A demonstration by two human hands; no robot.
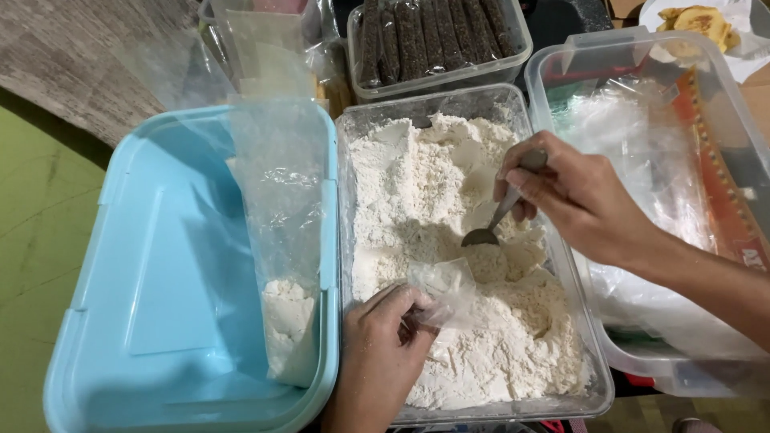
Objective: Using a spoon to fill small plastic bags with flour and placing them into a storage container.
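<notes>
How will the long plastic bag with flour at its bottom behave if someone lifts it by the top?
The long plastic bag looks thin and creased, so it would probably hang floppy. The flour sits only at its bottom, so that end likely swings. Its top seems open, so tipping may spill.

A green floor (32, 240) shows on the left. A blue lid (160, 321) lies on it, and a clear tub of flour (597, 385) sits right beside it. More clear tubs (553, 72) stand close by.

The flour (449, 240) is white, heaped in a clear tub (593, 377). The spoon (493, 224) is grey metal. A see-through bag (277, 208) (white flour at its bottom) lies on a pale blue lid (160, 281). Dark brown sticks (433, 36) fill another clear box (521, 48). The floor (40, 208) is green.
</notes>
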